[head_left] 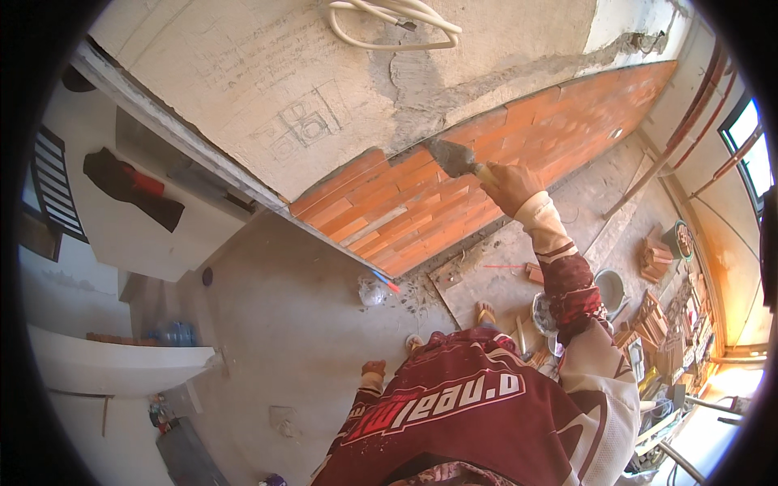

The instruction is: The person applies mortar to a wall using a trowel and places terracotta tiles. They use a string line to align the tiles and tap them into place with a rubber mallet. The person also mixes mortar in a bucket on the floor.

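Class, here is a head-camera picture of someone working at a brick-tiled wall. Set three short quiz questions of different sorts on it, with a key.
1. True or false: the right hand holds a trowel against the wall.
2. Which covers the lower wall? A) orange brick tiles B) blue glass C) wallpaper
3. Fill in: the left hand hangs low and holds ____.

Key: 1 true; 2 A; 3 nothing. The trowel's blade meets the top edge of the tiles, where grey mortar borders them.

Rough grey plaster wall [243,73] above matt orange brick facing [421,194] (mortar-smeared); dull metal trowel [450,157].
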A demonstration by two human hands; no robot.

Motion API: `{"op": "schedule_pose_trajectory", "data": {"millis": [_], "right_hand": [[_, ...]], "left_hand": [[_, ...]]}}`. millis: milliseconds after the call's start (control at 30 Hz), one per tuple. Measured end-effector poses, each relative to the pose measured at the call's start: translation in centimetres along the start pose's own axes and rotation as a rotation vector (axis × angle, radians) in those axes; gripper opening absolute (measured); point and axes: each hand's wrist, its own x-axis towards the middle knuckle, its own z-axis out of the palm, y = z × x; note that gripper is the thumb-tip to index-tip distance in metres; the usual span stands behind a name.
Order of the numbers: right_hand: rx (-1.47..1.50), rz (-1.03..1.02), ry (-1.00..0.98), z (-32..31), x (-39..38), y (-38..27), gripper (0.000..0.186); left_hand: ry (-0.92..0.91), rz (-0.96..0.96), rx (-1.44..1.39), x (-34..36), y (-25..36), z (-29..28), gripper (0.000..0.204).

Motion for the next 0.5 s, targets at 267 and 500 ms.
{"op": "schedule_pose_trajectory", "data": {"millis": [267,500], "right_hand": [[-0.074,0.085,-0.055,-0.2,1.6,-3.0,0.023],[-0.078,0.047,-0.081,-1.1,1.0,-6.0,0.023]], "left_hand": [[-0.019,-0.414,-0.288,-3.5,6.9,-2.2,0.035],[0.018,0.019,-0.088,-1.1,0.1,1.3,0.033]]}}
